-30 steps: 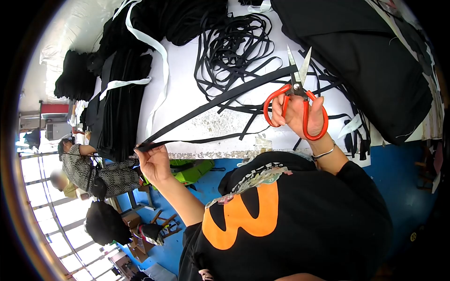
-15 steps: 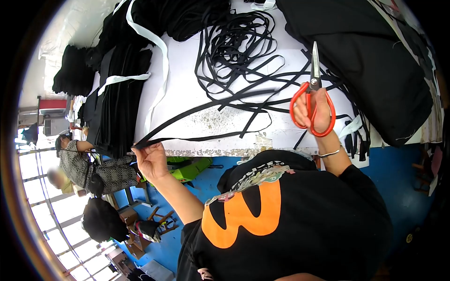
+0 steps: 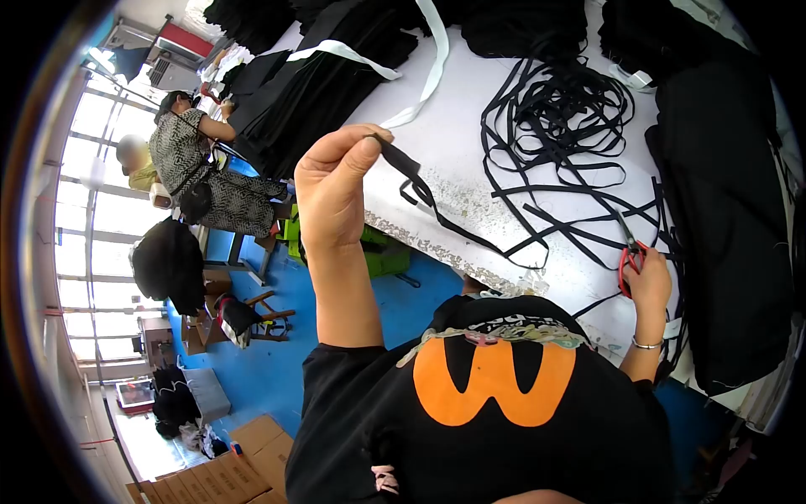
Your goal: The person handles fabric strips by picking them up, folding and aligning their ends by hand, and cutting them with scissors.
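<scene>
My left hand (image 3: 340, 189), raised near the table's front edge, pinches the end of a black strip (image 3: 453, 225) that hangs down and trails onto the white table (image 3: 457, 109). On the right, my right hand (image 3: 649, 290) is closed on the red handles of the scissors (image 3: 630, 252). Their blades are together and point away from me, low over crossing black strips. Beyond them a tangled heap of narrow black strips (image 3: 567, 109) lies on the table.
Stacked black fabric (image 3: 315, 105) with a white band (image 3: 435, 63) lies at the back left. Black cloth (image 3: 722, 193) covers the right side. Two people (image 3: 189, 151) are at the far left. Cardboard boxes (image 3: 214, 479) stand at the lower left.
My left hand has risen with the strip, whose other part swung down from the scissors' side. The scissors closed, then moved down and right. The view has turned.
</scene>
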`<state>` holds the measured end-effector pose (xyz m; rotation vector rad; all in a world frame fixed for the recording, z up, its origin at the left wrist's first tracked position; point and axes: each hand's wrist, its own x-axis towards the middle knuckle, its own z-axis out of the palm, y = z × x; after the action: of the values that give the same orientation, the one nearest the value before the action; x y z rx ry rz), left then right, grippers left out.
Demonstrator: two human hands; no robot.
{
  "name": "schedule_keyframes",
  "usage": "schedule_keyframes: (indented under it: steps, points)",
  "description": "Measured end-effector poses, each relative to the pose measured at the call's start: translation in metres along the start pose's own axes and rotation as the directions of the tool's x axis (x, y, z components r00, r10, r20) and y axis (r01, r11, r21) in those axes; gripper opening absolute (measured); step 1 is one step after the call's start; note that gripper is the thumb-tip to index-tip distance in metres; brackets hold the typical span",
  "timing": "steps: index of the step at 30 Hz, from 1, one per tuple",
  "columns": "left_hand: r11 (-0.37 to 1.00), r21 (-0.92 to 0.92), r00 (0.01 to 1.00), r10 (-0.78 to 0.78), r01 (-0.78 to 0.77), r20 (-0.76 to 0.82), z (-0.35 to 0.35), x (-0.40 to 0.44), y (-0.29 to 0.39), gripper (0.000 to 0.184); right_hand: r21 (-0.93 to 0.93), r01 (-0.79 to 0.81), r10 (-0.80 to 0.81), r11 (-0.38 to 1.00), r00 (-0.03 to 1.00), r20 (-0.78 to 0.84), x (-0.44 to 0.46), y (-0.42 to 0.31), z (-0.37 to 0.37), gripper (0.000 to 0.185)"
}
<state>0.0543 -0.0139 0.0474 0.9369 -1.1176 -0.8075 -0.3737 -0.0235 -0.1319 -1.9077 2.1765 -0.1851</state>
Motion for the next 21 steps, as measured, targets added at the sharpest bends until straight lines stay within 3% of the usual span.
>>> schedule_keyframes:
  steps: [1, 3, 4, 7, 10, 13, 15, 17, 18, 21]
  points:
    - [1.0, -0.008, 1.0, 0.003, -0.003, 0.002, 0.007, 0.001, 0.003, 0.015, -0.004, -0.003, 0.003, 1.0, 1.0, -0.007, 0.001, -0.009, -0.008, 0.04]
    - [0.998, 0.009, 0.997, 0.06, -0.061, 0.055, 0.024, 0.003, 0.009, 0.013, 0.02, 0.315, -0.297, 0.949, 0.912, -0.281, 0.01, -0.027, -0.025, 0.036]
    - [0.996, 0.024, 0.994, 0.079, -0.081, 0.076, 0.03, 0.003, 0.01, 0.013, 0.168, 0.408, -0.348, 0.897, 0.888, -0.301, 0.011, -0.048, -0.043, 0.032]
    - [0.994, 0.048, 0.974, 0.09, -0.102, 0.208, 0.05, 0.007, 0.017, 0.013, 0.456, 0.664, -0.474, 0.592, 0.745, -0.469, 0.012, -0.111, -0.091, 0.022]
    - [0.995, -0.037, 0.945, 0.099, -0.092, 0.312, 0.063, 0.012, 0.018, 0.012, 0.556, 0.769, -0.564, 0.316, 0.624, -0.541, 0.006, -0.161, -0.127, 0.022]
    - [0.989, -0.133, 0.914, 0.11, -0.062, 0.391, 0.067, 0.018, 0.021, 0.01, 0.583, 0.806, -0.647, 0.097, 0.497, -0.579, 0.006, -0.196, -0.145, 0.021]
    - [0.981, -0.188, 0.899, 0.122, -0.046, 0.42, 0.067, 0.02, 0.023, 0.01, 0.581, 0.813, -0.644, 0.047, 0.469, -0.605, 0.01, -0.209, -0.139, 0.02]
    - [0.978, -0.21, 0.9, 0.1, -0.01, 0.424, 0.064, 0.02, 0.022, 0.01, 0.88, 0.473, -0.793, -0.045, 0.519, -0.319, 0.012, -0.215, -0.136, 0.019]
    - [0.97, -0.242, 0.902, 0.085, 0.022, 0.424, 0.061, 0.02, 0.018, 0.01, 0.922, 0.387, -0.787, -0.005, 0.567, -0.242, 0.009, -0.217, -0.135, 0.014]
    - [0.936, -0.322, 0.904, 0.009, 0.143, 0.427, 0.056, 0.021, 0.007, 0.01, 0.932, 0.362, -0.732, 0.009, 0.638, -0.241, 0.005, -0.221, -0.123, 0.012]
